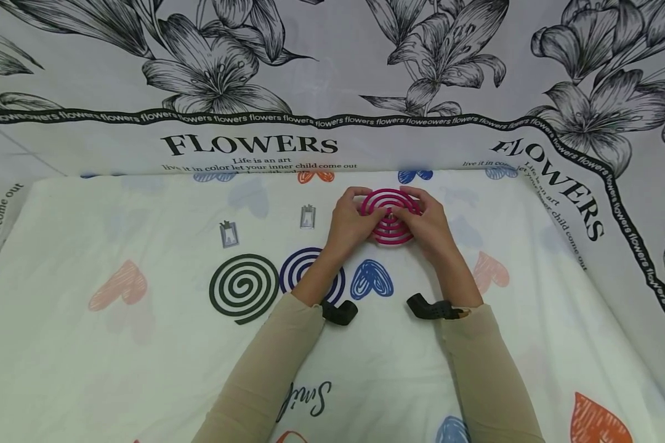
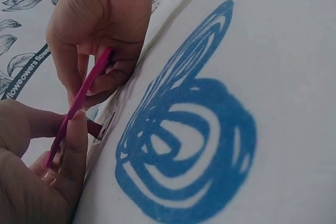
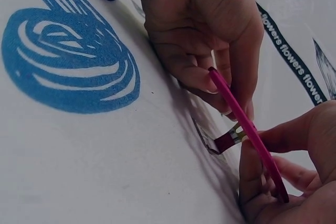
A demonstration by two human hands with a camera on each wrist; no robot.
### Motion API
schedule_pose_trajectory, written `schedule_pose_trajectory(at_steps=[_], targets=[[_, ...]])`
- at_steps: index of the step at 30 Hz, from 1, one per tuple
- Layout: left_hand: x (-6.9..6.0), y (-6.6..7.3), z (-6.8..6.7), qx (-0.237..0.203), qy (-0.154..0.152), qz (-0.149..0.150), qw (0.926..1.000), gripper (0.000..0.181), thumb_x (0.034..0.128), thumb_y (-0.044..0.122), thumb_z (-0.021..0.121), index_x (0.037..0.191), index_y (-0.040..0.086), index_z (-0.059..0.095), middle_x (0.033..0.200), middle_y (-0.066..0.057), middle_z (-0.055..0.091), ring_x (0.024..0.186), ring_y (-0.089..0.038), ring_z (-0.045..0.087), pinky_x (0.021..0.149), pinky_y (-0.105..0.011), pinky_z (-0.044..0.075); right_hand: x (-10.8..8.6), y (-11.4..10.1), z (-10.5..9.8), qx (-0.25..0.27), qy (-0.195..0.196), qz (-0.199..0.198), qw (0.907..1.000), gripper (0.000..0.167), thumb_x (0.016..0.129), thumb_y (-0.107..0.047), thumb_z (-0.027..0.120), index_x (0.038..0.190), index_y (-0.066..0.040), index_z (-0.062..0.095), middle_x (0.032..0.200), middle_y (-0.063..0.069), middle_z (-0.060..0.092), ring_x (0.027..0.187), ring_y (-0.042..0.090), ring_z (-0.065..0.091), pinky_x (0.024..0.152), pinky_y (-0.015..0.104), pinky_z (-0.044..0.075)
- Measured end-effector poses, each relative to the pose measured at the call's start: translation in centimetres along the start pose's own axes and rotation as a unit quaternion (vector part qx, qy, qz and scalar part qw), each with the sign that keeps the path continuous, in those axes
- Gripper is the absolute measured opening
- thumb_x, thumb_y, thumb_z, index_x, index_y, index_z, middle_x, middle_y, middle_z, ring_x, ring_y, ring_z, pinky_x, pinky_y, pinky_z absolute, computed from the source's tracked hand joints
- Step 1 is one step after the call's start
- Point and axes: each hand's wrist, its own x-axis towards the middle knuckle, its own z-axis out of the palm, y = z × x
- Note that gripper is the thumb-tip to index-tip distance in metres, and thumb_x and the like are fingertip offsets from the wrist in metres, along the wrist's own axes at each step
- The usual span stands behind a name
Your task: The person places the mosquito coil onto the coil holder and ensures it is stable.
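Both hands hold a pink mosquito coil (image 1: 392, 242) just above the cloth. My left hand (image 1: 350, 220) grips its left rim, with the thumb near the centre. On the opposite rim, my right hand (image 1: 431, 226) does the same, so the two thumbs nearly meet in the middle. Under the coil, a small metal stand (image 3: 207, 139) shows in the right wrist view, close to the coil's centre; fingers hide whether the two are joined. A blue coil (image 1: 302, 251) lies partly behind the left forearm, beside a green coil (image 1: 213, 289).
Two more small metal stands, the left one (image 1: 229, 234) and the right one (image 1: 308, 217), lie beyond the green and blue coils. A white cloth (image 1: 144, 363) with printed hearts covers the surface. Behind it rises a flower-printed backdrop (image 1: 332, 61). Black cameras sit at both wrists.
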Motion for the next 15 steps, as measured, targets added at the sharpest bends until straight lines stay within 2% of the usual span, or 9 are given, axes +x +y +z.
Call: schedule_pose_trajectory(at_steps=[10, 15], targets=[[-0.03, 0.21, -0.1, 0.014, 0.007, 0.0, 0.9999, 0.056, 0.0955, 0.027, 0.079, 0.144, 0.012, 0.055, 0.131, -0.017, 0.073, 0.113, -0.031, 0.077, 0.09, -0.038, 0.066, -0.16, -0.29, 0.14, -0.005, 0.003, -0.006, 1.0, 0.062, 0.099, -0.018, 0.074, 0.157, -0.019, 0.05, 0.161, 0.013, 0.052, 0.147, 0.031, 0.054, 0.116, 0.047, 0.052], [-0.02, 0.29, -0.07, 0.04, 0.006, 0.001, 0.9992, 0.056, 0.0958, 0.03, 0.079, 0.144, 0.013, 0.055, 0.131, -0.016, 0.071, 0.113, -0.03, 0.076, 0.091, -0.038, 0.066, -0.45, -0.32, 0.09, -0.045, 0.01, -0.026, 0.9986, 0.061, 0.1, -0.021, 0.073, 0.157, -0.016, 0.05, 0.16, 0.015, 0.051, 0.149, 0.033, 0.051, 0.117, 0.048, 0.052]])
